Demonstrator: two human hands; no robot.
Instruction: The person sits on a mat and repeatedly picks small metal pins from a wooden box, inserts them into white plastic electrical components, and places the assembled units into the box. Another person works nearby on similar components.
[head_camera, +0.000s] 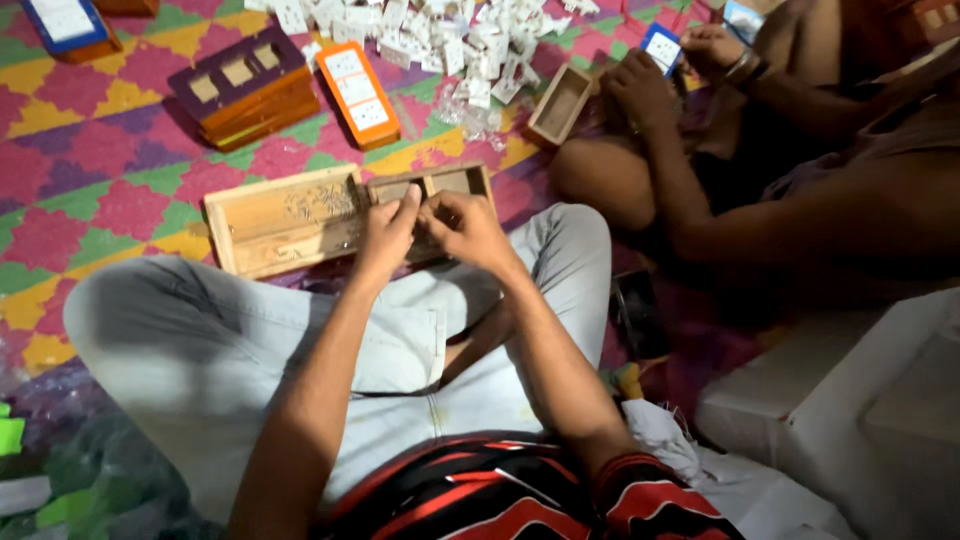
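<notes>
Wooden box (350, 215) under left hand (388, 232) and right hand (467, 228), fingers pinched together, grip contents unclear, orange package (358, 93) beyond.

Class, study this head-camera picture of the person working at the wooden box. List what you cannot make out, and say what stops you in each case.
Head view only:
- What the left hand and right hand pinch: hidden by their fingers.
- The compartments of the long pale wooden box: partly covered by both hands.
- The pile of small white cards: too small and cut by the top edge.
- The dark flat object beside the knee: too dim.
- The co-worker's small blue-edged card: partly covered by their hands.
</notes>
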